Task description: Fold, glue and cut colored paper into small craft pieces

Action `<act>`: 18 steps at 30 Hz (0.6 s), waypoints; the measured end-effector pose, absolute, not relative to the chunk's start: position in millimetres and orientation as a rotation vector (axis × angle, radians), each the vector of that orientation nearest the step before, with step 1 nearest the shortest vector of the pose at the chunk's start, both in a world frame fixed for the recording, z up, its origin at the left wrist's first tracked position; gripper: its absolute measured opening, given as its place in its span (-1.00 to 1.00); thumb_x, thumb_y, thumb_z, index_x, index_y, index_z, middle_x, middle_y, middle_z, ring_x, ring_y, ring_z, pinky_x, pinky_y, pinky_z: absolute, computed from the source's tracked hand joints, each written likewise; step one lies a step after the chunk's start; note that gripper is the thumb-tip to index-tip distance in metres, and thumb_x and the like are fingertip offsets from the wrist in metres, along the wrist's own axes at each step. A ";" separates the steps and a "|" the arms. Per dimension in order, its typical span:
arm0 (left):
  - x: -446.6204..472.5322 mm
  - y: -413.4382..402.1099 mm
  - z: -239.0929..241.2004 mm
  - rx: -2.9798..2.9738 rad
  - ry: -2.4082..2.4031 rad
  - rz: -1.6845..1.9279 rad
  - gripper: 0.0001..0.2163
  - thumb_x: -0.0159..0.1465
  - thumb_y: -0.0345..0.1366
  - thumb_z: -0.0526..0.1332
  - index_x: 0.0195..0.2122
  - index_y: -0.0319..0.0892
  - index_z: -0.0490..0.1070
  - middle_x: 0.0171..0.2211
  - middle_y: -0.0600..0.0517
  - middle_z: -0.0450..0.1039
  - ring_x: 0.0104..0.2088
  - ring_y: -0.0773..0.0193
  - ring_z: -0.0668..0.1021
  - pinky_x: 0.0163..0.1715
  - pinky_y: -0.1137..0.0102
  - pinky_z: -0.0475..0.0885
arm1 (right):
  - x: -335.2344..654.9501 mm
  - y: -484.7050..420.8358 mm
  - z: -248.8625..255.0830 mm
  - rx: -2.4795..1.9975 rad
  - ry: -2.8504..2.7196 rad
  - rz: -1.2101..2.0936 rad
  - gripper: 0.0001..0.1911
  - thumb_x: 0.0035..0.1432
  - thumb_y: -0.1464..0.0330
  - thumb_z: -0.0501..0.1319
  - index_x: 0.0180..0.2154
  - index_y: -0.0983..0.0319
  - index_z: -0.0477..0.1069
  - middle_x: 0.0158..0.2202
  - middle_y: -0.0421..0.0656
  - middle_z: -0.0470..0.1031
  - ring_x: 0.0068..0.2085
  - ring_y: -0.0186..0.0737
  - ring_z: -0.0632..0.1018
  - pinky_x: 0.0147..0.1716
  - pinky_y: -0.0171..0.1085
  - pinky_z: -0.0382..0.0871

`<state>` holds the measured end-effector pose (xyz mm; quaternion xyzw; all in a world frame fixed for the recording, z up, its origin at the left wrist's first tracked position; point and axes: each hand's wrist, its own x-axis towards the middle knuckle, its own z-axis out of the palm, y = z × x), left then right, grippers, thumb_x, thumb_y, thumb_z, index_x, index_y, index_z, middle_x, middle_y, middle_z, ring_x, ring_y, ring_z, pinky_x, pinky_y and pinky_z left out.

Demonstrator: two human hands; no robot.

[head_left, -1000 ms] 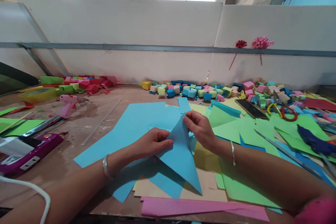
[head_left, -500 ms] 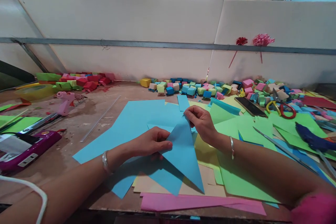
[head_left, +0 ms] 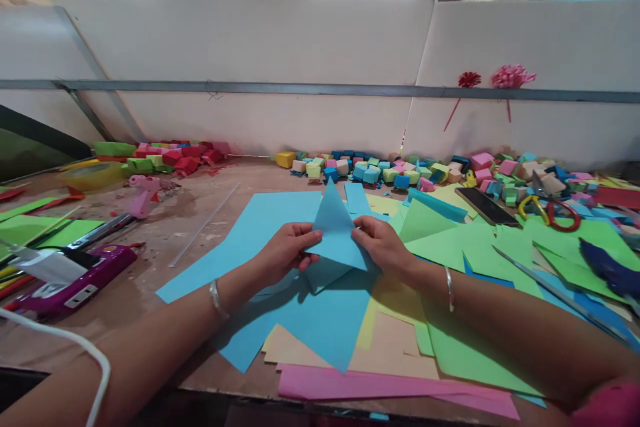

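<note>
Between my two hands is a folded blue paper (head_left: 334, 223), its pointed tip turned up and away from me. My left hand (head_left: 290, 247) pinches its left edge between thumb and fingers. On the opposite edge, my right hand (head_left: 377, 240) grips it the same way. The fingers behind the paper are partly hidden. Larger blue sheets (head_left: 250, 227) lie flat on the table under and left of the hands. Beneath them, toward me, are a peach sheet (head_left: 395, 347) and pink paper strips (head_left: 360, 385).
Green sheets (head_left: 475, 340), scissors (head_left: 549, 213), a phone (head_left: 486, 205) and a blue-handled tool (head_left: 605, 267) lie at right. Small paper cubes (head_left: 370, 173) line the wall. At left are a pink glue gun (head_left: 144, 195), a purple power strip (head_left: 83, 280) and a white cable (head_left: 75, 343).
The folded paper has turned so its point faces up and away instead of down toward me. My right hand has moved lower, from the top corner to the right edge. The view has shifted slightly.
</note>
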<state>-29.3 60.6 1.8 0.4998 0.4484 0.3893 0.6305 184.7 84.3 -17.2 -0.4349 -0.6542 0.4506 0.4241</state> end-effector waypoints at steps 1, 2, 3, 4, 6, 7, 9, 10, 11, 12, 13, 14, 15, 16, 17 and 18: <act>-30.1 62.5 1.8 1.128 1.011 0.912 -0.63 0.06 -0.03 0.40 -0.44 -0.20 0.32 -0.66 0.16 0.30 -0.69 0.42 0.44 -0.79 0.59 0.06 | 184.5 85.5 -18.2 -1.084 -1.629 1.133 -0.76 0.05 0.19 0.21 -0.33 0.23 0.43 -0.43 -0.22 0.43 -0.37 -0.28 0.39 -0.38 -0.32 0.25; -30.5 64.0 2.1 1.118 0.994 0.924 -0.62 0.09 0.03 0.36 -0.42 -0.20 0.33 -0.66 0.15 0.30 -0.68 0.40 0.44 -0.78 0.58 0.06 | 184.4 86.1 -18.3 -1.077 -1.618 1.143 -0.76 0.05 0.18 0.20 -0.38 0.23 0.43 -0.44 -0.23 0.41 -0.37 -0.28 0.38 -0.37 -0.31 0.24; -30.5 64.9 2.6 1.104 0.973 0.937 -0.59 0.11 0.09 0.31 -0.42 -0.20 0.34 -0.66 0.13 0.31 -0.68 0.40 0.43 -0.78 0.57 0.08 | 184.3 85.9 -17.7 -1.070 -1.610 1.156 -0.74 0.06 0.15 0.19 -0.40 0.23 0.42 -0.46 -0.23 0.40 -0.39 -0.29 0.37 -0.39 -0.32 0.23; -30.1 65.2 3.4 1.093 0.951 0.948 -0.57 0.14 0.13 0.26 -0.42 -0.21 0.36 -0.66 0.12 0.32 -0.69 0.40 0.41 -0.76 0.55 0.12 | 184.1 84.9 -16.7 -1.063 -1.602 1.188 -0.70 0.08 0.12 0.17 -0.40 0.23 0.42 -0.47 -0.24 0.39 -0.42 -0.30 0.36 -0.41 -0.32 0.23; -28.4 64.3 5.1 1.081 0.914 0.971 -0.57 0.18 0.13 0.22 -0.42 -0.22 0.39 -0.64 0.08 0.37 -0.66 0.39 0.41 -0.65 0.51 0.28 | 183.6 80.8 -14.3 -1.044 -1.555 1.319 -0.65 0.07 0.06 0.18 -0.37 0.24 0.42 -0.51 -0.25 0.39 -0.46 -0.32 0.35 -0.45 -0.33 0.22; -27.3 63.2 6.1 1.074 0.892 0.979 -0.58 0.19 0.10 0.22 -0.40 -0.23 0.42 -0.60 0.05 0.42 -0.60 0.35 0.46 -0.56 0.47 0.36 | 183.2 78.2 -13.6 -1.035 -1.518 1.408 -0.63 0.05 0.04 0.21 -0.36 0.24 0.42 -0.52 -0.25 0.39 -0.48 -0.33 0.35 -0.47 -0.34 0.21; -25.5 60.4 8.3 1.058 0.830 0.973 -0.62 0.19 0.04 0.24 -0.29 -0.23 0.47 -0.44 -0.03 0.54 -0.39 0.19 0.57 -0.34 0.37 0.45 | 182.1 73.5 -14.1 -1.011 -1.434 1.583 -0.59 -0.03 0.01 0.29 -0.36 0.24 0.43 -0.54 -0.26 0.40 -0.51 -0.34 0.35 -0.51 -0.36 0.19; -25.0 59.1 9.3 1.047 0.790 0.962 -0.62 0.19 0.01 0.26 -0.20 -0.23 0.48 -0.32 -0.08 0.58 -0.26 0.11 0.60 -0.24 0.32 0.46 | 181.5 71.8 -15.2 -0.996 -1.403 1.648 -0.58 -0.06 0.01 0.32 -0.37 0.24 0.44 -0.54 -0.26 0.40 -0.52 -0.35 0.35 -0.53 -0.36 0.18; -25.0 57.8 10.3 1.035 0.744 0.951 -0.61 0.18 -0.03 0.28 -0.11 -0.23 0.47 -0.20 -0.11 0.58 -0.14 0.04 0.58 -0.15 0.28 0.45 | 181.0 70.6 -16.5 -0.980 -1.388 1.688 -0.57 -0.08 0.00 0.34 -0.37 0.24 0.44 -0.54 -0.26 0.41 -0.52 -0.35 0.35 -0.53 -0.36 0.17; -25.4 56.9 11.0 1.024 0.694 0.941 -0.58 0.16 -0.07 0.31 -0.03 -0.21 0.45 -0.10 -0.13 0.56 -0.05 0.00 0.56 -0.08 0.24 0.43 | 180.5 69.9 -17.9 -0.965 -1.382 1.715 -0.56 -0.09 0.01 0.35 -0.37 0.24 0.44 -0.53 -0.25 0.41 -0.52 -0.35 0.35 -0.53 -0.36 0.17; -26.4 56.4 11.4 1.015 0.645 0.931 -0.54 0.13 -0.13 0.34 0.04 -0.19 0.41 -0.01 -0.14 0.52 0.01 -0.03 0.53 -0.03 0.21 0.41 | 180.0 69.6 -19.2 -0.956 -1.380 1.731 -0.56 -0.10 0.01 0.36 -0.38 0.24 0.44 -0.53 -0.26 0.41 -0.52 -0.36 0.35 -0.52 -0.36 0.17; -27.7 56.3 11.3 1.004 0.600 0.919 -0.48 0.10 -0.18 0.36 0.09 -0.16 0.37 0.05 -0.14 0.49 0.05 -0.04 0.50 0.01 0.18 0.39 | 179.7 69.6 -20.2 -0.952 -1.384 1.739 -0.57 -0.11 0.02 0.37 -0.39 0.25 0.44 -0.54 -0.26 0.40 -0.52 -0.37 0.35 -0.52 -0.36 0.17; -29.5 56.5 10.9 0.991 0.560 0.906 -0.42 0.06 -0.23 0.38 0.14 -0.15 0.33 0.08 -0.14 0.46 0.07 -0.05 0.49 0.04 0.16 0.37 | 179.5 69.6 -20.9 -0.954 -1.393 1.740 -0.57 -0.12 0.03 0.38 -0.41 0.25 0.43 -0.55 -0.27 0.38 -0.53 -0.38 0.33 -0.52 -0.36 0.16; -31.3 57.1 10.1 0.980 0.531 0.891 -0.37 0.04 -0.27 0.39 0.17 -0.14 0.30 0.08 -0.14 0.46 0.07 -0.05 0.49 0.05 0.14 0.36 | 179.4 69.8 -21.4 -0.958 -1.407 1.736 -0.58 -0.12 0.04 0.39 -0.43 0.25 0.42 -0.57 -0.29 0.35 -0.54 -0.39 0.31 -0.52 -0.37 0.15; -33.2 58.0 9.1 0.970 0.515 0.881 -0.35 0.03 -0.29 0.39 0.19 -0.15 0.28 0.07 -0.15 0.47 0.06 -0.05 0.50 0.06 0.14 0.36 | 179.4 70.0 -21.8 -0.957 -1.422 1.731 -0.58 -0.10 0.04 0.38 -0.44 0.26 0.41 -0.58 -0.30 0.33 -0.54 -0.40 0.30 -0.53 -0.37 0.13; -34.8 59.0 7.9 0.961 0.511 0.878 -0.34 0.03 -0.30 0.38 0.20 -0.17 0.27 0.04 -0.16 0.49 0.04 -0.05 0.51 0.05 0.14 0.36 | 179.4 70.1 -22.4 -0.949 -1.437 1.732 -0.59 -0.08 0.04 0.37 -0.44 0.26 0.41 -0.58 -0.30 0.32 -0.54 -0.40 0.29 -0.53 -0.37 0.12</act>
